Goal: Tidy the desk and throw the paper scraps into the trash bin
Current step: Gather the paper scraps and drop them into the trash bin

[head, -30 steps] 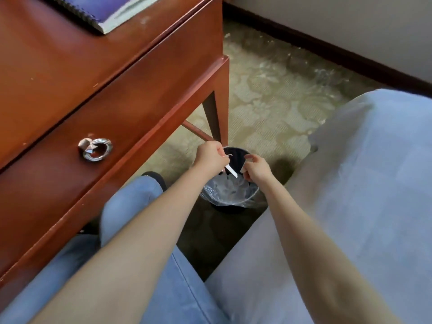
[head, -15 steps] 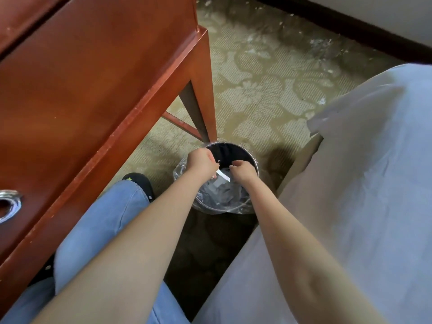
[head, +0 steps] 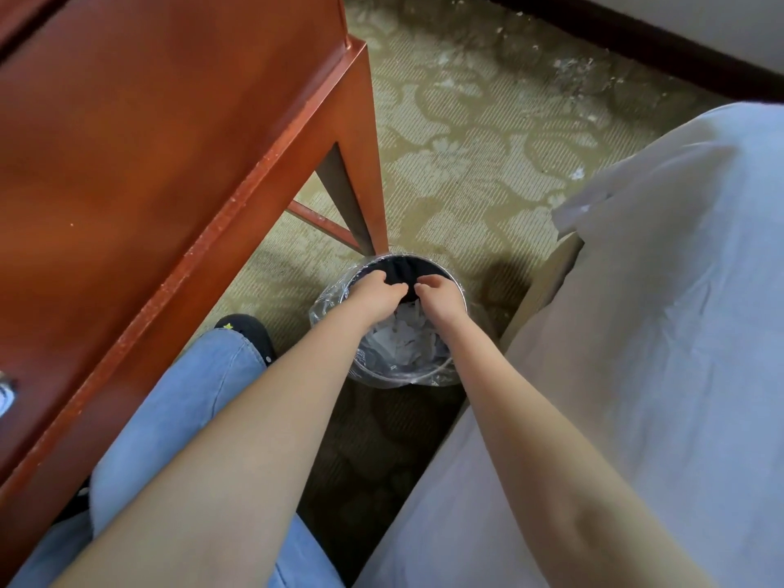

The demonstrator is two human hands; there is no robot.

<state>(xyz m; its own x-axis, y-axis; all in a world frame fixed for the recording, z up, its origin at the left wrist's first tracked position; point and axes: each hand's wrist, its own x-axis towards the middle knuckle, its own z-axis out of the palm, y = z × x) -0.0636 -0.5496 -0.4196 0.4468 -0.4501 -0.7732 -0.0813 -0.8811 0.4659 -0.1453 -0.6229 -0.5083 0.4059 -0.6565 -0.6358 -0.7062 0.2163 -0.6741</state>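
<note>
At the far left edge a sliver of a metal drawer pull (head: 6, 395) shows on the front of the reddish wooden desk (head: 148, 163), whose scuffed lower rail runs diagonally up to its corner leg (head: 360, 171). Below the desk a knee in light blue jeans (head: 182, 413) juts forward, with a black shoe (head: 250, 333) just past it on the floor.

Both bare forearms reach out from the person towards the trash bin (head: 445, 270), which stands on the carpet right by the foot of the desk leg. The bin is small, round and dark, lined with a clear plastic bag (head: 326, 307) folded over its rim. The left hand (head: 377, 292) hangs over the bin's mouth, knuckles up, fingers curled downward. Whether anything is caught in them I cannot tell. The right hand (head: 439, 294) sits just beside it, also above the opening, its fingertips bunched and pointing towards the left hand, the two almost touching. Its grip is hidden from here too.

The paper scraps (head: 405, 339) lie inside the bin — a crumpled white heap in the liner, directly under the wrists.

Further right the olive, flower-patterned carpet (head: 466, 142) spreads away, flecked with pale bits, up to a dark baseboard (head: 636, 40). A bed draped in white sheet (head: 657, 333) fills the right side, its edge close to the bin.
</note>
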